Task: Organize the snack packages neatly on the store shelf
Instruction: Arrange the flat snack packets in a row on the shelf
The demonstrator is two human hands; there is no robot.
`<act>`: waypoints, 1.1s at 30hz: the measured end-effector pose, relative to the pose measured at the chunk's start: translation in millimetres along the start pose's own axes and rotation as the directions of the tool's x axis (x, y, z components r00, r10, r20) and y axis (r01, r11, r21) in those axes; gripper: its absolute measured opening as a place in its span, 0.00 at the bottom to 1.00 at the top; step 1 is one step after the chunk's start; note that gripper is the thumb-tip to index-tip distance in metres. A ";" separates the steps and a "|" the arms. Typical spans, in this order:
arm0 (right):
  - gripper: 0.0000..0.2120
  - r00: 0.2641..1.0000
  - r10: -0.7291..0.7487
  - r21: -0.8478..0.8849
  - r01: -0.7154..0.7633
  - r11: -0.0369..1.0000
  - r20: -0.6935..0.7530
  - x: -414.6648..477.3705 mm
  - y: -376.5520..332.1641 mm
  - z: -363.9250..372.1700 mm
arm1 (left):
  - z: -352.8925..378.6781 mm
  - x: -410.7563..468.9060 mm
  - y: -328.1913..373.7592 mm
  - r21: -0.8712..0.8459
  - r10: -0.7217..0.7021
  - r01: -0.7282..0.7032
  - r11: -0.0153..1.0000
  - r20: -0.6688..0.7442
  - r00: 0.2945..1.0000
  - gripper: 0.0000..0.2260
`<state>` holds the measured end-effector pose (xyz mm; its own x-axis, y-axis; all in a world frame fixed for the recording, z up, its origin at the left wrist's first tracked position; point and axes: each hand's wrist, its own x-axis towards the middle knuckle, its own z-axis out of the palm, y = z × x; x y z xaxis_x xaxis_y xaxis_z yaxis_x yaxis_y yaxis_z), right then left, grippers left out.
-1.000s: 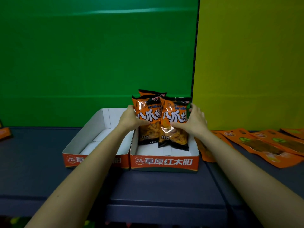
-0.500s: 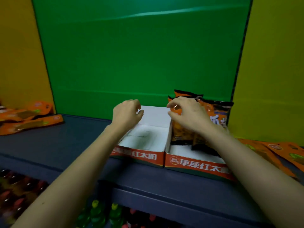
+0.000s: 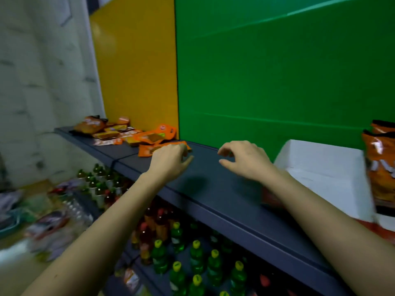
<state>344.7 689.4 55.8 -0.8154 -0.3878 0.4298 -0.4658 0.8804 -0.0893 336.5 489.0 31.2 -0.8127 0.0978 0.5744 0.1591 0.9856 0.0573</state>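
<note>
Progress, as I judge it: partly done. At the far right edge of view a few orange-and-black snack bags (image 3: 381,161) stand upright. Just to their left an open white carton tray (image 3: 316,165) sits on the shelf (image 3: 213,189), showing only its own inner walls and floor, so I take it as waiting to be filled. Outstanding is the loose heap of orange packets (image 3: 119,133) lying flat and overlapping at the left end of the shelf, against the yellow panel (image 3: 136,71); none of these is sorted. My left hand (image 3: 168,162) is at the nearest flat packet (image 3: 147,150), fingers curled down over its near edge and thumb held out. Blur prevents me from confirming contact or a grip. My right hand (image 3: 245,161) hovers over bare shelf between the heap and the tray, fingers loosely curled, holding nothing. Materials: the packets are glossy film pouches, thin, flat and rectangular, and I expect them to slide on one another. The upright bags are puffed and crinkled, with dark top seals. The tray is matt white card with straight folded walls and a blurred red-orange front band. The shelf is a smooth, dark blue-grey board with a rounded front lip. Below it stand rows of plastic bottles (image 3: 177,253) with yellow and red caps. The floor at lower left is too blurred to itemise.
</note>
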 end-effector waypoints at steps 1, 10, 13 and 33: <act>0.14 1.000 -0.005 0.019 0.005 1.000 0.004 10.7 -14.2 8.4 | -1.3 -3.6 -20.8 0.015 -0.011 0.011 1.000 0.020 1.000 0.13; 0.14 0.998 -0.030 0.110 0.025 0.994 0.048 97.4 -128.7 88.7 | -8.7 -33.1 -180.5 0.120 -0.068 0.058 0.991 0.083 0.994 0.14; 0.15 0.998 -0.026 0.109 0.019 0.994 0.065 124.1 -155.4 109.0 | -6.5 -42.2 -219.2 0.122 -0.081 0.070 0.990 0.093 0.992 0.14; 0.15 0.973 0.222 -0.015 -0.222 0.975 0.062 299.5 -161.4 190.1 | 83.5 97.7 -355.4 -0.060 0.030 -0.023 0.998 0.112 0.993 0.14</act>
<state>110.3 379.2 28.1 -0.9184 -0.1987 0.3423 -0.2682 0.9485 -0.1688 153.8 159.8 -1.3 -0.8652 0.1420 0.4808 0.2112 0.9730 0.0928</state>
